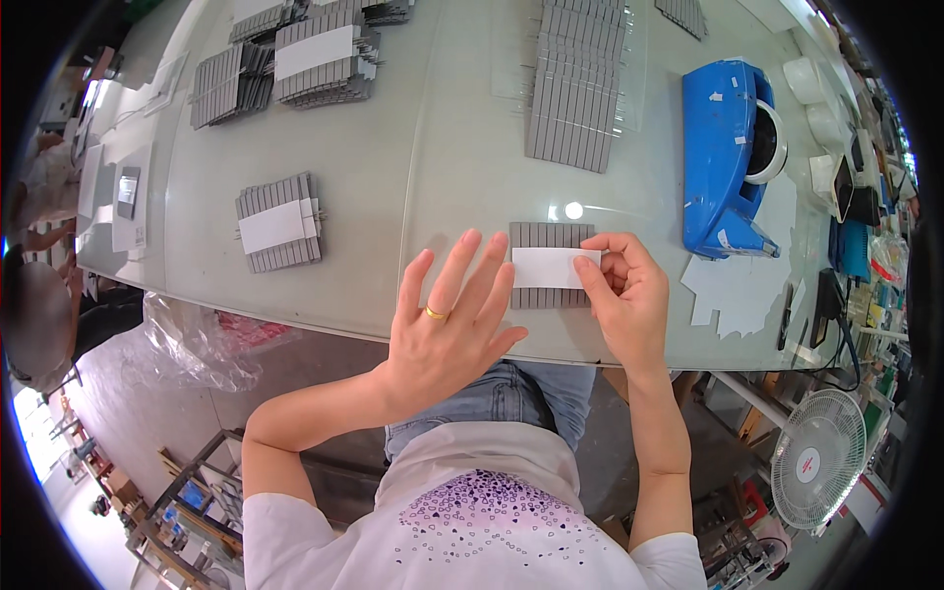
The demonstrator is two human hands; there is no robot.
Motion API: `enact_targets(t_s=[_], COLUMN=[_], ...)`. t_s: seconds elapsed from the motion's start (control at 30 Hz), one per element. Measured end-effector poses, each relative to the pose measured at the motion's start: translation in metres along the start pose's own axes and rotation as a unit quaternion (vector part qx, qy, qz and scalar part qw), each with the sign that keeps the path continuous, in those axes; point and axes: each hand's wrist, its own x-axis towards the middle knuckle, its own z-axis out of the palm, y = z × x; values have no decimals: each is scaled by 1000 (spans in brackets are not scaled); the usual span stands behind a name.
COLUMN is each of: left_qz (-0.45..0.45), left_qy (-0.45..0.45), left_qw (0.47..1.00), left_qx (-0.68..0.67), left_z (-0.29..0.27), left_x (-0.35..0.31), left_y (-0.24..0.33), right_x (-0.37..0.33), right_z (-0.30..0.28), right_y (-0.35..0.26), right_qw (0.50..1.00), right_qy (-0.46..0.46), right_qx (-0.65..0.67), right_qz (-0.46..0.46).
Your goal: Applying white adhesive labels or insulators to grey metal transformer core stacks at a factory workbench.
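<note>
In front of me a small block of grey strips lies flat near the table's front edge. Across its middle runs a white paper band. My right hand pinches the band's right end between thumb and fingers, at the block's right side. Spread wide, my left hand hovers at the block's left side, its fingertips close to the band's left end; whether they touch it I cannot tell. A gold ring sits on one of its fingers.
A similar banded bundle lies to the left, with stacked bundles farther back. Long grey strip sheets lie at the back. At the right stand a blue tape dispenser, white paper sheets and, below the table edge, a fan.
</note>
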Motion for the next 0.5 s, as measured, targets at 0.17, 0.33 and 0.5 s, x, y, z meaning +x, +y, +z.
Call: enact_targets(t_s=[0.17, 0.33, 0.5], left_qz=[42, 50, 77], left_qy=[-18, -45, 164], left_qw=[998, 998, 982], left_qx=[53, 16, -45], left_z=[-2, -2, -11], left_x=[2, -6, -17], left_y=[0, -1, 7], right_x=[-2, -8, 2], right_z=[-5, -62, -123], right_y=[-7, -12, -27], right_qw=[997, 945, 835], right_qy=[34, 231, 354], right_qx=[-57, -166, -336], right_qz=[-34, -160, -254])
